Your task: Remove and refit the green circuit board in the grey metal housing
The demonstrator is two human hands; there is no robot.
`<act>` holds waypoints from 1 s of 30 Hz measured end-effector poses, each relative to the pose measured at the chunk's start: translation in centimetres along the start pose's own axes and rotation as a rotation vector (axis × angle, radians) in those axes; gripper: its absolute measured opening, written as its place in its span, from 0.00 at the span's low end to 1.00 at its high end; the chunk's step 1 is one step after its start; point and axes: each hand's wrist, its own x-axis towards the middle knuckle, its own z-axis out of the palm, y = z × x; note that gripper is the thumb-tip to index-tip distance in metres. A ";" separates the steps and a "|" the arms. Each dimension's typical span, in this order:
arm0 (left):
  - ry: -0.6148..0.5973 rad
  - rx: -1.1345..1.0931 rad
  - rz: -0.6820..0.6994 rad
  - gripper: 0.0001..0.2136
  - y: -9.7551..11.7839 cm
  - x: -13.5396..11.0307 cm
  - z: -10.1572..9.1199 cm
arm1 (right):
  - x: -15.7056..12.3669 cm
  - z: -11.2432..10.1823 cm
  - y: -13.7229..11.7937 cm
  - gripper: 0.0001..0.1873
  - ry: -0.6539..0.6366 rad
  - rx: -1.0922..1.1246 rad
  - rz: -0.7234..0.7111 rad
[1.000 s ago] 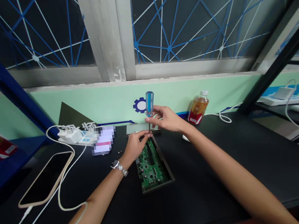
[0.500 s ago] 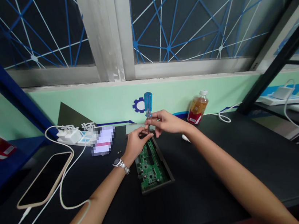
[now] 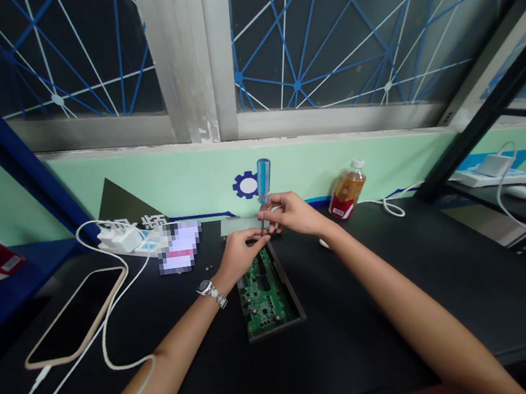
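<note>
While the right hand (image 3: 294, 213) pinches the upright screwdriver (image 3: 263, 181) just under its handle, left hand (image 3: 239, 255) fingers bunch at the tip, grip unclear, over the far end of the board (image 3: 266, 293), mid desk (image 3: 356, 314). Tip may slip off: gouged traces or a jabbed finger

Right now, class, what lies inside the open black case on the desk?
A green circuit board fills the black case. Its far end is covered by the left hand, below the screwdriver in the right hand.
</note>
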 end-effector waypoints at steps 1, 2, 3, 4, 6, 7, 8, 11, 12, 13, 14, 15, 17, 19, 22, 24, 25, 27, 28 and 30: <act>-0.004 0.004 0.002 0.11 0.0 -0.1 -0.2 | 0.0 -0.2 0.0 0.14 0.006 0.001 -0.001; -0.012 0.010 0.005 0.12 -0.1 -0.3 -0.4 | -0.1 -0.3 0.0 0.14 0.005 0.003 -0.003; -0.015 0.018 0.006 0.12 -0.1 -0.4 -0.6 | -0.1 -0.4 0.0 0.14 -0.004 0.007 -0.007; -0.010 0.030 0.006 0.12 -0.3 -0.4 -0.7 | -0.2 -0.4 0.0 0.13 -0.019 0.009 -0.011; 0.020 0.060 -0.002 0.11 -0.5 -0.4 -0.8 | -0.3 -0.3 -0.2 0.13 -0.043 0.009 -0.015; 0.037 0.074 -0.007 0.11 -0.6 -0.4 -0.8 | -0.4 -0.2 -0.3 0.12 -0.046 0.012 -0.013; 0.051 0.084 -0.011 0.10 -0.7 -0.3 -0.8 | -0.4 0.0 -0.4 0.12 -0.045 0.018 -0.008; 0.056 0.070 -0.003 0.09 -0.7 0.1 -0.4 | -0.6 0.3 -0.7 0.09 -0.050 0.038 0.017; 0.052 0.051 0.005 0.09 -0.7 0.2 -0.3 | -0.6 0.3 -0.8 0.09 -0.059 0.044 0.022; 0.046 0.031 0.015 0.09 -0.7 0.2 -0.2 | -0.6 0.3 -0.8 0.10 -0.068 0.048 0.025; 0.040 0.013 0.023 0.09 -0.7 0.3 0.0 | -0.7 0.4 -0.8 0.10 -0.077 0.053 0.026; 0.032 -0.002 0.026 0.09 -0.7 0.4 0.1 | -0.7 0.4 -0.8 0.11 -0.086 0.059 0.027; 0.022 -0.014 0.023 0.08 -0.7 0.4 0.4 | -0.8 0.5 -0.7 0.12 -0.112 0.067 0.028; 0.016 -0.006 0.017 0.07 -0.7 0.5 0.6 | -0.8 0.7 -0.5 0.12 -0.146 0.060 0.014; -0.014 -0.001 0.019 0.08 -0.7 0.5 0.8 | -0.6 0.9 -0.1 0.11 -0.136 0.000 -0.030; -0.034 0.002 0.012 0.10 -0.7 0.5 0.9 | -0.5 0.9 0.3 0.11 -0.063 -0.051 -0.036; -0.037 0.002 0.006 0.10 -0.7 0.5 0.8 | -0.4 0.8 0.4 0.10 -0.022 -0.063 -0.031; -0.035 -0.001 -0.007 0.11 -0.8 0.4 0.6 | -0.2 0.5 0.7 0.10 0.023 -0.058 -0.016; -0.034 -0.006 -0.012 0.11 -0.9 0.4 0.4 | -0.2 0.3 0.7 0.10 0.026 -0.046 -0.010; -0.029 -0.001 -0.019 0.12 -1.0 0.2 0.0 | -0.2 -0.1 0.7 0.10 0.010 -0.023 0.002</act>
